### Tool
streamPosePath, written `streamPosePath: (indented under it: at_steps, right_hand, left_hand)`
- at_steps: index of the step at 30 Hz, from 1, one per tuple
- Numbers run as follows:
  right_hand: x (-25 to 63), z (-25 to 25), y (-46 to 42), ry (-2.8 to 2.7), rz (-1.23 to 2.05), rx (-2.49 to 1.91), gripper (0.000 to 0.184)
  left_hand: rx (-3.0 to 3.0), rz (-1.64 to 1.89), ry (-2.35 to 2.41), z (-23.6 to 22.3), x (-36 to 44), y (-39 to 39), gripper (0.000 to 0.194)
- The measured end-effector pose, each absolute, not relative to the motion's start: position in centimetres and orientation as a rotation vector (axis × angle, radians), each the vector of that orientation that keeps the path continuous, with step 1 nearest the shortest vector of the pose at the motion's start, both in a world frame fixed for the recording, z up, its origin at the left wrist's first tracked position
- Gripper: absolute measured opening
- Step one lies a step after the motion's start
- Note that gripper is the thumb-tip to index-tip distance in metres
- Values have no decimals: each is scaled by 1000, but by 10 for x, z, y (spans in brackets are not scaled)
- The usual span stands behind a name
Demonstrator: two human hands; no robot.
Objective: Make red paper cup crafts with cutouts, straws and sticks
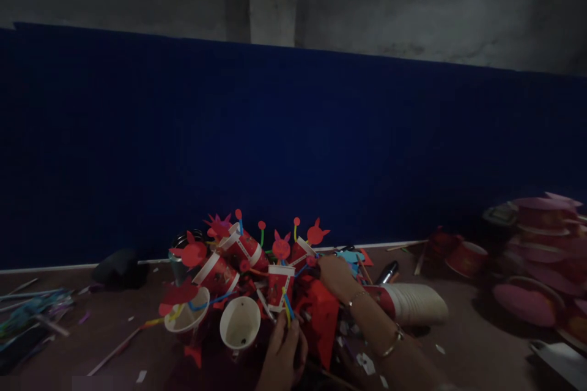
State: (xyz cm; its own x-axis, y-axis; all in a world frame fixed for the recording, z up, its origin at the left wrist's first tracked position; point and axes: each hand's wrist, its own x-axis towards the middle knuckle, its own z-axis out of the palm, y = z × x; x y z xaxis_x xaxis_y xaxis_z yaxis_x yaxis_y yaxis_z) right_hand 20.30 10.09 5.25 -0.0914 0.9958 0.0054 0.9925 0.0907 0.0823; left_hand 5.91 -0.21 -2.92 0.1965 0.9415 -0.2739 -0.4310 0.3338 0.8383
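Observation:
My left hand (285,351) is closed at the bottom middle, pinching thin blue and yellow strips (287,305) that look like pipe cleaners. Just behind them stands a red and white paper cup (280,287) topped by a round red paper head with pointed ears (281,248). My right hand (338,276), a bracelet at its wrist, reaches into the clutter behind a folded red paper sheet (321,311); its fingers are mostly hidden. In front on the left, an open white-lined paper cup (239,322) faces up. More decorated cups (215,274) lean together in a heap.
A stack of nested paper cups (413,303) lies on its side beside my right forearm. Pink and red cup pieces (541,256) pile up at the right. Colored strips (39,308) and a dark object (117,267) lie left. A blue panel (293,146) rises behind the table.

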Motion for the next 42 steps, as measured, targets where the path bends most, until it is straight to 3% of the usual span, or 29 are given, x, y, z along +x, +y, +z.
streamPosePath:
  at_steps: [13, 18, 24, 28, 38, 42]
  right_hand:
    - [207, 45, 125, 2252, 39, 2073, 31]
    - [208, 53, 116, 2447, 30, 2033, 15]
    - [219, 68, 107, 2737, -80, 2090, 15]
    - [228, 73, 104, 2923, -263, 2278, 11]
    - [238, 90, 96, 2974, -950, 3091, 26]
    - [238, 103, 86, 2840, -1393, 3185, 24]
  left_hand:
    - [769, 1049, 1004, -17, 58, -4, 72]
    - [753, 1060, 989, -17, 57, -4, 72]
    - [758, 1119, 997, -19, 59, -3, 64]
    - [754, 1123, 1008, -17, 58, -3, 65]
    - [676, 1162, 1010, -25, 61, -2, 63]
    - [485, 1187, 1178, -26, 58, -3, 59]
